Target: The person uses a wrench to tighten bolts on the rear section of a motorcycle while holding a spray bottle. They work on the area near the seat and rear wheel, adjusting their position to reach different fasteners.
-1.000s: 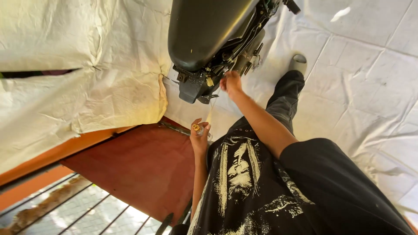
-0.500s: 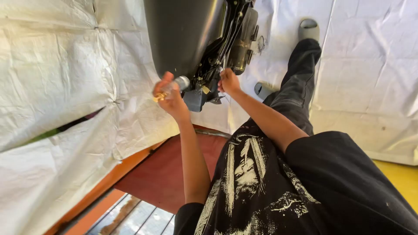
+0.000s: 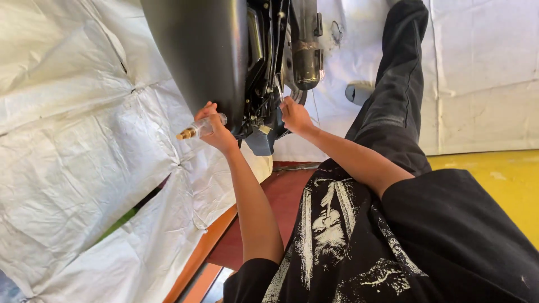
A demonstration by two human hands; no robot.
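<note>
Head cam view, looking down past my black printed shirt (image 3: 359, 241). My left hand (image 3: 216, 130) is wrapped around a small clear tube with a brass tip (image 3: 197, 129), held up against the lower edge of the big glossy black tank-shaped body panel (image 3: 202, 50), brass end pointing out to the left. My right hand (image 3: 295, 115) is just to the right of that, fingers poking into the tangle of mechanical parts and wires (image 3: 269, 84) under the bike; can't tell whether it's pinching anything or just resting there, since the fingertips are buried in the parts. Both hands are close together on either side of that dark cluster. White tarp sheeting (image 3: 84, 157) covers the ground on the left and far side, with reddish floor (image 3: 281, 196) near my body and a yellow patch (image 3: 494, 179) on the right. My leg in black trousers (image 3: 401, 95) stretches to the far side.
</note>
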